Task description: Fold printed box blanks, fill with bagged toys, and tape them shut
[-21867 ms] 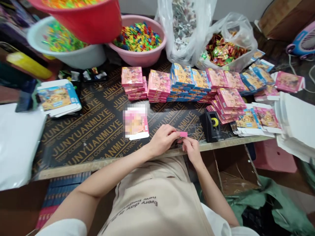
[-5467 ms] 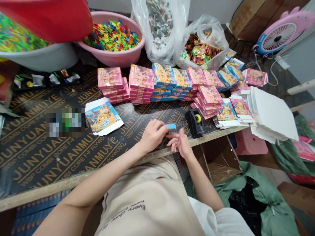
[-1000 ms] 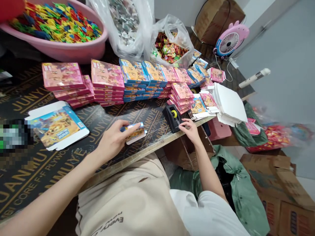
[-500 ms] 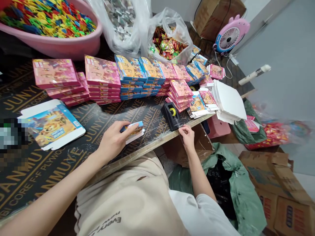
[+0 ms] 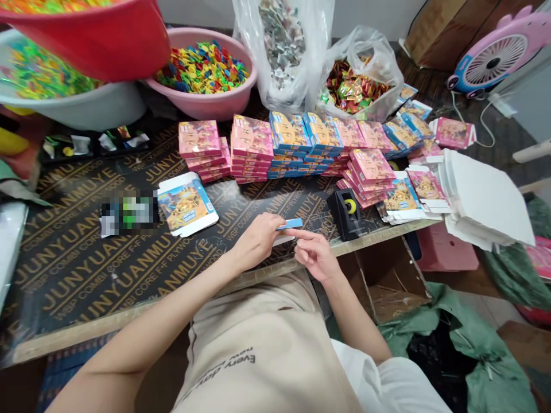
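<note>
At the table's front edge, my left hand is closed around a small blue printed box, tipped on its side, with a white flap below. My right hand meets the box's right end: its index finger reaches to the box while the other fingers curl in. Whether a bit of tape is between its fingers is too small to see. Just right of it stands a black tape dispenser with a yellow core. To the left lies a flattened blue box, beside a blurred-out dark item.
Stacks of pink boxes and blue boxes line the table. Behind stand a pink tub of colourful pieces, a red tub and plastic bags. White card sheets lie right; a green sack sits below.
My right hand has left the tape dispenser and come over to the small box in my left hand. The view has swung left, bringing the red tub and black trays into sight.
</note>
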The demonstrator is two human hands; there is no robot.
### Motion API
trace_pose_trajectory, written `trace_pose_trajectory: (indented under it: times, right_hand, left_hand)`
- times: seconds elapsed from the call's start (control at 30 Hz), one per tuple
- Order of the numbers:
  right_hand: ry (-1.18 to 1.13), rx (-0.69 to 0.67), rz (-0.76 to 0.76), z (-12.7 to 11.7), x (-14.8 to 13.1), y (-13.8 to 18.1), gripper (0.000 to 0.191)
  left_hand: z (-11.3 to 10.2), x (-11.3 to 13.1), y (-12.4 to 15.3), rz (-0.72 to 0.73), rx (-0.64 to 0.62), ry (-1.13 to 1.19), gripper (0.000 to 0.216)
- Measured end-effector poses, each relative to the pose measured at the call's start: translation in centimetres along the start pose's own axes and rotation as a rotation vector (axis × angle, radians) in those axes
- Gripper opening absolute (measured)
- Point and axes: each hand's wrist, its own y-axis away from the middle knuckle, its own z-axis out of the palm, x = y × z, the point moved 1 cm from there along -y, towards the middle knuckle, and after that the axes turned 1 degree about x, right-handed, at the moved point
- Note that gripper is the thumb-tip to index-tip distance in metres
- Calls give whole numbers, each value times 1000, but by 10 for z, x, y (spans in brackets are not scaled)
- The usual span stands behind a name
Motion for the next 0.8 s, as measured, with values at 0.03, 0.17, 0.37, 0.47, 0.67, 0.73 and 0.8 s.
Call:
trace_pose_trajectory:
  times: [0.03, 0.17, 0.37, 0.47, 0.67, 0.73, 0.8]
  right_hand:
    - [-40, -28, 25, 3, 0, -5, 30]
    - [-114, -54, 70, 0, 1, -14, 27]
    - [354, 85, -23, -11, -5, -13, 23]
    - [885, 237, -272, -13, -20, -3, 12]
    - [923, 352, -965, 20, -59, -14, 13]
    - [1049, 99, -997, 55, -55, -45, 21]
    - [1220, -211, -945, 99, -34, -86, 43]
  left_hand:
    - [-1, 0, 0, 13, 3, 3, 28]
    - [-7, 3, -1, 55, -58, -68, 32]
    - [7, 7, -6, -18, 36, -161, 15]
    - [15, 10, -8, -41, 79, -212, 17]
    - [-31, -2, 11, 124, -282, -68, 22]
    - [-47, -6, 23, 43, -397, -76, 15]
    - [-49, -9, 29, -106, -442, -110, 23]
